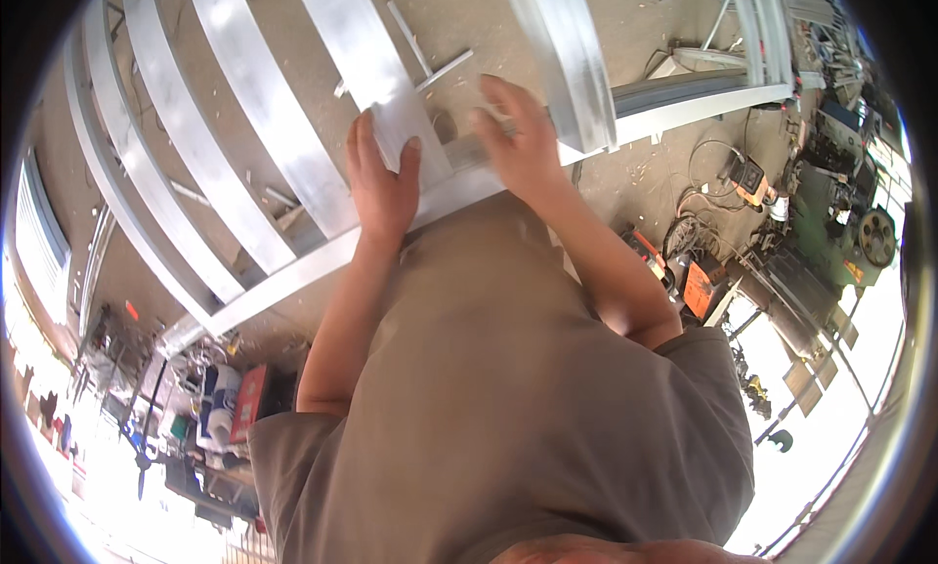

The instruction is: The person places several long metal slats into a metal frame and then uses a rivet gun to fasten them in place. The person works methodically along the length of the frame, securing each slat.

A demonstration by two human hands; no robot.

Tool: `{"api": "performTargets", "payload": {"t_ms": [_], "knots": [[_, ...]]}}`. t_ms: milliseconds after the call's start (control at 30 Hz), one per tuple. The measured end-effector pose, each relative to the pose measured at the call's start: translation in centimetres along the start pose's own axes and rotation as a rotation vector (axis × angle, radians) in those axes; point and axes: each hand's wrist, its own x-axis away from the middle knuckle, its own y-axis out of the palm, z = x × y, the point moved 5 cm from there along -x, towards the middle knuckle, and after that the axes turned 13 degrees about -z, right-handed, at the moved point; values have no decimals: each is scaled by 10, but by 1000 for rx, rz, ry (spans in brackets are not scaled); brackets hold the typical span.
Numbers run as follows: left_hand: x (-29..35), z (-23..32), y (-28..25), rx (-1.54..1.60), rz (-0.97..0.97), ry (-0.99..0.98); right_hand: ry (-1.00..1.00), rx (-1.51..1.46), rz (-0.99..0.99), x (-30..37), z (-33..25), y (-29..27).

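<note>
My left hand (383, 188) is at the near end of a wide silvery metal slat (366, 56). Its thumb lies on the slat's face, and the fingers are at the left edge. My right hand (528, 149) is raised slightly to the right of that slat, fingers spread and a little blurred, with nothing visible in them. Right beside it is a ribbed metal profile (576, 66) lying across the frame. Both hands are above the near rail (293, 281) of the large metal frame, which runs along the front of my body.
Several more slats (249, 66) cross the frame on the left. Thin metal offcuts (445, 71) lie on the floor under it. At right are a corded power tool (750, 180), tangled cables (684, 234) and a green machine with a wheel (876, 237). Rolled material (220, 403) stands at lower left.
</note>
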Motion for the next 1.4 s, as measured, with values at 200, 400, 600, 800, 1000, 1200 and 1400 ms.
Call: {"api": "performTargets", "payload": {"t_ms": [200, 400, 600, 800, 1000, 1200, 1400], "knots": [[-62, 97, 94, 498, -473, 41, 172, 157, 255, 15, 28, -110], [-95, 117, 159, 960, -712, -224, 61, 224, 163, -4, 70, -134], [-75, 117, 134, 903, -624, -397, -44, 238, 12, -6, 87, -136], [-64, 106, 122, 866, -241, -552, -89, 211, -31, -12, 84, -144], [-62, 92, 120, 1007, -155, -474, -332, 170, 6, 2, 43, -139], [-56, 94, 105, 1098, -227, -585, -190, 48, -229, 11, 24, -89], [-58, 92, 94, 1152, -247, -561, -67, -111, -284, 15, 59, -40]]}}
